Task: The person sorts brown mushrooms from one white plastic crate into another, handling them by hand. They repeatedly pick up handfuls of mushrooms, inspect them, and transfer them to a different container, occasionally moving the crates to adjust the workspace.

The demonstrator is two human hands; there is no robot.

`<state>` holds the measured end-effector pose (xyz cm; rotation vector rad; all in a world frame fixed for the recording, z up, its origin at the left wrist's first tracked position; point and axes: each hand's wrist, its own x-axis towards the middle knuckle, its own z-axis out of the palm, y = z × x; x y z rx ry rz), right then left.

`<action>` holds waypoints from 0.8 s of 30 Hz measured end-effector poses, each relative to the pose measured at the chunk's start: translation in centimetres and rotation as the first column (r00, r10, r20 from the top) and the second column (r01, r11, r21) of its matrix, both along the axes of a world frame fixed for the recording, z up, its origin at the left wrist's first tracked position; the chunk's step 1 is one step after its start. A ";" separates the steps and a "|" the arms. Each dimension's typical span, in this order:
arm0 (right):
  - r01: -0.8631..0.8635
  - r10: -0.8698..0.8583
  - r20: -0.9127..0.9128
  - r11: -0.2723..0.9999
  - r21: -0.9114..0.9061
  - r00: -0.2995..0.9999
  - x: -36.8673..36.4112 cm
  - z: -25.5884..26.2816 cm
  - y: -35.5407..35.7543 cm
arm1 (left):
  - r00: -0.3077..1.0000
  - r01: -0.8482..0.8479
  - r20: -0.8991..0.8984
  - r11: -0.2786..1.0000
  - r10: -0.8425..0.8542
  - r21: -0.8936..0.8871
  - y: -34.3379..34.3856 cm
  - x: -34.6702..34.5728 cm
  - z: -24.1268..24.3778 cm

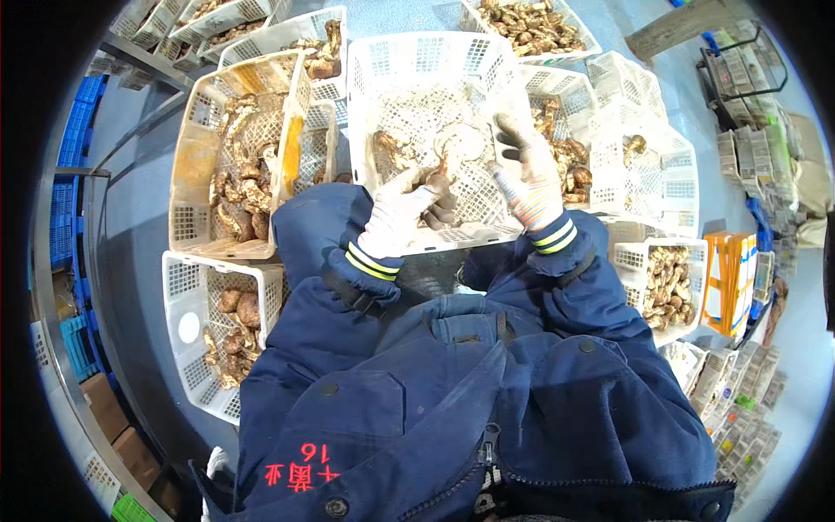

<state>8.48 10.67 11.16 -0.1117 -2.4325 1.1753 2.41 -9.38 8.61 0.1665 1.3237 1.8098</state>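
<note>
My left hand [417, 202], in a light knit glove with dirty fingertips, is closed on a mushroom [456, 147] with a pale round cap and a brownish stem. It holds the mushroom over a white perforated plastic crate [430, 59] in front of me. My right hand [525, 173], in a similar striped glove, is raised at the crate's right side with its fingers apart and nothing seen in it. Another brown mushroom [394, 149] lies in the crate at the left, on a mesh floor with scattered crumbs.
A stained crate [181, 156] of mushrooms stands at the left, with another white crate [173, 326] below it. More mushroom crates stand at the right, such as one crate [691, 280] beside an orange-strapped box [730, 284]. A full crate [580, 55] is at the top.
</note>
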 end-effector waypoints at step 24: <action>-0.078 0.250 0.125 0.670 -0.739 0.960 0.3 0.9 -2.7 | 0.888 0.188 0.383 0.961 -0.254 0.201 0.5 0.8 -1.4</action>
